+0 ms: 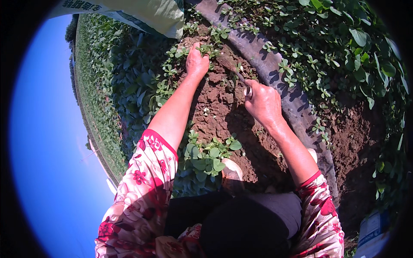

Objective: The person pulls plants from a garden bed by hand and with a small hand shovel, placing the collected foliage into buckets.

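My left hand (198, 63) reaches forward to the soil, its fingers closed at a low leafy weed (210, 50); the fingertips are partly hidden. To its right, my right hand (264, 102) is wrapped round the handle of a small hand digging tool (239, 75). A thin shaft runs from my fist to a brown, soil-coloured blade (226, 60), which rests at the dirt close to the weed. The blade's exact shape is hard to make out against the ground. Loose reddish-brown soil (215, 101) lies between my arms.
Dark plastic sheeting (262, 64) curves along the right of the soil strip. Leafy crops (142, 81) grow on both sides. A pale printed sack (159, 17) lies at the far end. My shoe (232, 168) is beside a green plant (206, 160); a white-and-blue container (372, 234) stands lower right.
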`<action>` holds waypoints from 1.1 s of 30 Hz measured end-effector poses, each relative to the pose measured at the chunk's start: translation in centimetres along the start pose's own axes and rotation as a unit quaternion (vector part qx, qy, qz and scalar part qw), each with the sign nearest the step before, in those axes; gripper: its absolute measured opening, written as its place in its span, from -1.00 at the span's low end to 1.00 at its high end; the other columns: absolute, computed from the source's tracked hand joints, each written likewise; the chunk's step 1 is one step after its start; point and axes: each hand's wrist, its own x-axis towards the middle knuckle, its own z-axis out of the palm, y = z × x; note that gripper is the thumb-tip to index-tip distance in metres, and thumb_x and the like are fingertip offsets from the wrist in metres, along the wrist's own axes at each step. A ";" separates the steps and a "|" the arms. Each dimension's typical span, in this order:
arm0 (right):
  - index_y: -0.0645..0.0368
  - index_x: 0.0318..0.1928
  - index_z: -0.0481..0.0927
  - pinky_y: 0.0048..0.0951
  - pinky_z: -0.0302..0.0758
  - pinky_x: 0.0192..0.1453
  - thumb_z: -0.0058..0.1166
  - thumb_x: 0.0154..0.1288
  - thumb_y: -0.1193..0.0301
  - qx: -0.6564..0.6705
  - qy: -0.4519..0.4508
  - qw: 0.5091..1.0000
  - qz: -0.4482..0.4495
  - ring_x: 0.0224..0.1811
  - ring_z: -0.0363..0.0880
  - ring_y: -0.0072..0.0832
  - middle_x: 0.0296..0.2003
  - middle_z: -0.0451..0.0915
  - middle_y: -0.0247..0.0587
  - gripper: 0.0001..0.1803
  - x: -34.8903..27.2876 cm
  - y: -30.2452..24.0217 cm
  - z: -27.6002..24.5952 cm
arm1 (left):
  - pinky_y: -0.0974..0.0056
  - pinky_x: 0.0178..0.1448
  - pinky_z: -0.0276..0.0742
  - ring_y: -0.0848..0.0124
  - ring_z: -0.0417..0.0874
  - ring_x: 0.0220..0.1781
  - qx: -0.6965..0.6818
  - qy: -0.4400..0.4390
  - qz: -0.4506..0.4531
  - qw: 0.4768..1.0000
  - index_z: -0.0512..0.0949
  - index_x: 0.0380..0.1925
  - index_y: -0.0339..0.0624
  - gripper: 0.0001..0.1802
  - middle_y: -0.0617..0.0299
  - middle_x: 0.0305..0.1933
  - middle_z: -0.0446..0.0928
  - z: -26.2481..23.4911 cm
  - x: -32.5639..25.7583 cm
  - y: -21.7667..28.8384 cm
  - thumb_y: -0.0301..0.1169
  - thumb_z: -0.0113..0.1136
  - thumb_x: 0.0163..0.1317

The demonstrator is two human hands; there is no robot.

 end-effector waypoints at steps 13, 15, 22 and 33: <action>0.13 -0.28 0.55 -0.11 0.57 -0.29 0.14 -0.05 0.49 -0.036 -0.013 0.999 -0.033 -0.39 0.63 -0.08 -0.49 0.61 -0.04 -0.78 2.5 0.3 1.6 | 0.05 0.07 0.45 0.00 0.52 -0.03 -0.025 -0.054 0.032 0.998 0.47 -0.16 -0.16 -0.72 -0.03 -0.06 0.40 0.9 -2.5 3.1 -0.54 0.12 0.07; 0.09 -0.17 0.58 -0.15 0.57 -0.29 0.15 -0.06 0.52 -0.030 0.015 0.999 -0.013 -0.38 0.64 -0.10 -0.46 0.63 -0.06 -0.66 0.2 1.3 0.0 | 0.07 -0.01 0.43 0.01 0.51 -0.12 -0.080 -0.025 0.026 0.996 0.39 -0.32 -0.27 -0.86 -0.07 -0.21 0.41 0.5 -3.9 2.8 -0.53 0.10 0.11; 0.12 -0.08 0.61 -0.24 0.59 -0.24 0.13 -0.15 0.60 0.000 0.039 0.999 0.023 -0.34 0.67 -0.14 -0.35 0.66 -0.03 -0.53 -7.4 3.7 -5.2 | 0.20 -0.12 0.47 0.16 0.57 -0.26 -0.061 0.006 -0.021 0.998 0.45 -0.30 -0.26 -0.85 0.03 -0.28 0.50 -6.5 -8.2 0.0 -0.51 0.15 0.12; 0.11 -0.07 0.61 -0.18 0.58 -0.22 0.14 -0.11 0.53 -0.035 -0.073 0.994 0.068 -0.34 0.65 -0.09 -0.36 0.65 0.00 -0.55 -9.5 3.0 -5.4 | 0.00 0.03 0.50 0.06 0.56 0.00 0.137 -0.277 0.047 0.950 0.31 0.22 0.13 -0.29 0.03 -0.09 0.49 -1.7 -9.0 7.7 -0.09 0.35 0.06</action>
